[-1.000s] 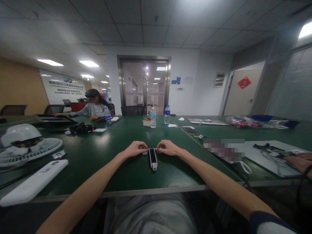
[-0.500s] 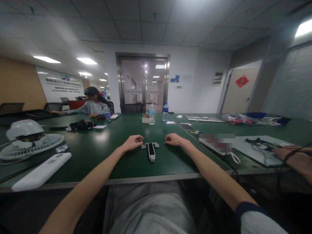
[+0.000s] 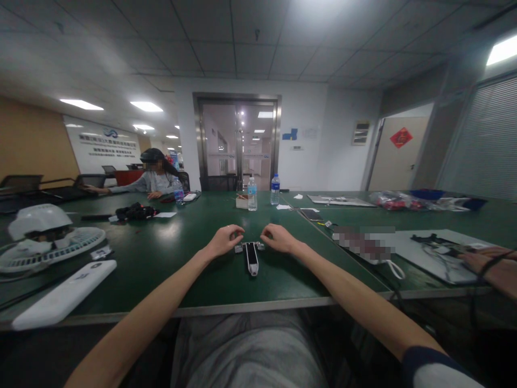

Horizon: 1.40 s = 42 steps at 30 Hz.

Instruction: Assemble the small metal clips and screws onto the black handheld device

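Note:
A small black-and-white oblong device (image 3: 252,258) lies on the green table (image 3: 194,269), pointing toward me, with a small silver piece on each side of its far end. My left hand (image 3: 223,240) rests just left of that end, fingers curled in a pinch over the left piece. My right hand (image 3: 278,238) mirrors it on the right, also curled. Whether the fingertips hold the pieces is too small to tell.
A white fan (image 3: 48,237) and a white flat case (image 3: 64,293) lie at the left. Two water bottles (image 3: 252,195) stand beyond the device. A keyboard-like object (image 3: 363,242) and another person's hand (image 3: 490,264) are at the right. A person (image 3: 151,178) sits at far left.
Both hands gripped the device's far end a second ago, drew apart to either side, and have now closed in on that end again. The device has stayed in place.

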Each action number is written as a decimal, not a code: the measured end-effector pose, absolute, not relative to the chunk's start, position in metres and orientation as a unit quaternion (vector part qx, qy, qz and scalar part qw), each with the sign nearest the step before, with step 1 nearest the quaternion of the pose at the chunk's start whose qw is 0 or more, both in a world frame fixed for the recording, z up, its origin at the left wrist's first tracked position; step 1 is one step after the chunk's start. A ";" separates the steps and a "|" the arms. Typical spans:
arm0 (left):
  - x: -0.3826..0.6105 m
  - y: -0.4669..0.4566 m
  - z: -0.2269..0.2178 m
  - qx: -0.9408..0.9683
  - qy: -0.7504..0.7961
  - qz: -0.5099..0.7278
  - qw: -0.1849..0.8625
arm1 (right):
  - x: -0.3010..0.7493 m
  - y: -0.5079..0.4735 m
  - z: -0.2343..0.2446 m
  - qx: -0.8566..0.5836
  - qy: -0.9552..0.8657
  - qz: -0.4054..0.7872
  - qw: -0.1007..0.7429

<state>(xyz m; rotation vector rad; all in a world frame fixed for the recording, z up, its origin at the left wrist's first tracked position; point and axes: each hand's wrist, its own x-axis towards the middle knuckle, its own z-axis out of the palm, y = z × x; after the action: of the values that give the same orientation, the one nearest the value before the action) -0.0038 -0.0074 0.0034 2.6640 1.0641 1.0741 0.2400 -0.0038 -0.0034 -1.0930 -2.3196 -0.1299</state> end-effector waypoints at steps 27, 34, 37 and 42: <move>-0.026 0.008 0.004 0.883 0.406 0.218 0.087 | 0.243 0.001 -0.005 -0.407 -0.884 -0.009 0.229; -0.020 0.002 0.001 0.882 0.389 0.230 0.133 | 0.235 -0.007 -0.004 -0.398 -0.889 0.023 0.224; -0.018 0.001 0.001 0.878 0.390 0.237 0.146 | 0.233 -0.009 -0.004 -0.392 -0.891 0.025 0.228; -0.017 0.003 -0.002 0.873 0.392 0.249 0.149 | 0.234 -0.007 -0.005 -0.392 -0.891 0.025 0.225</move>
<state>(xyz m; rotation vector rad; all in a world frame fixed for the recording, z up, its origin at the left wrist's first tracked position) -0.0167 0.0030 -0.0015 2.5092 1.1265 0.7168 0.2341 -0.0075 -0.0047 -1.0820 -2.4582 0.0698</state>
